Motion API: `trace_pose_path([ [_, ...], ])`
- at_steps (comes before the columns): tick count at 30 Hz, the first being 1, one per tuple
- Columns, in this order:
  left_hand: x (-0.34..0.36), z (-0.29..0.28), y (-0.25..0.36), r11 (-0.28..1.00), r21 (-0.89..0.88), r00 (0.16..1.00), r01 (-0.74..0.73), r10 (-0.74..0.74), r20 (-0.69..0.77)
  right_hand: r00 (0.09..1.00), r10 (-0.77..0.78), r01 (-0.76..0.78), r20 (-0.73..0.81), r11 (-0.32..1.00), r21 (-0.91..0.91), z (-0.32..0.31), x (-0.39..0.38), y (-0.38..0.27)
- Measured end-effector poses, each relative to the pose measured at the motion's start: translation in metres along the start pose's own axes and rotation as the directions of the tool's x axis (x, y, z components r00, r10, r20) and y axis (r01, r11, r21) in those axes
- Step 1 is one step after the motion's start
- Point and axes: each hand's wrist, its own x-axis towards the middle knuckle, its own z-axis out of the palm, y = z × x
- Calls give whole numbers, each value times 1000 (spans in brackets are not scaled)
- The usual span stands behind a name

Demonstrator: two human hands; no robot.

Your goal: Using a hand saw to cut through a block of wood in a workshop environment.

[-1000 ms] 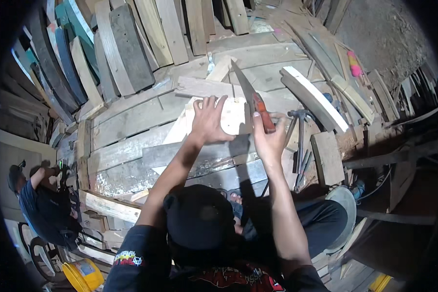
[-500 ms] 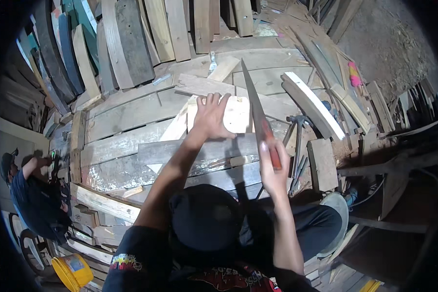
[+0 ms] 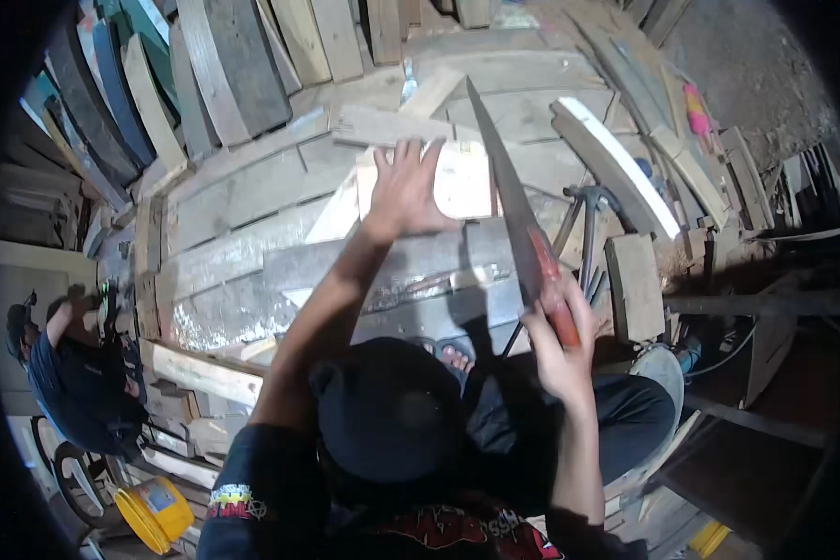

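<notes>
My left hand lies with spread fingers on a pale, squared wood block, pressing on its left part. In my right hand is the red handle of a handsaw, fingers wrapped round it. The long dark blade points away from me and passes along the block's right edge; whether its teeth touch the wood I cannot tell. Under and beside the block are loose pale offcuts, and a grey plank lies crosswise on the near side.
A hammer and a thick white-edged beam lie to the right. A scraper rests at the far side. Upright boards line the far left. Another person sits at left, near a yellow bucket.
My right hand has drawn the saw handle nearer to me and to the right. My left hand stays on the block. The whole view has shifted slightly.
</notes>
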Motion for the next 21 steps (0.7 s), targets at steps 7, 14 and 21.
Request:
trace_pose_path([
  [7, -17, 15, 16, 997, 6, 995, -75, 75, -69, 967, -200, 193, -155, 979, -61, 13, 31, 40],
  [14, -6, -1, -8, 999, 28, 997, 40, -42, 70, 999, -27, 25, 35, 999, 39, 7, 4, 10],
  [21, -1, 4, 27, 1000, -26, 999, -17, 18, 50, 969, -244, 244, -32, 970, 0, 11, 63, 24],
])
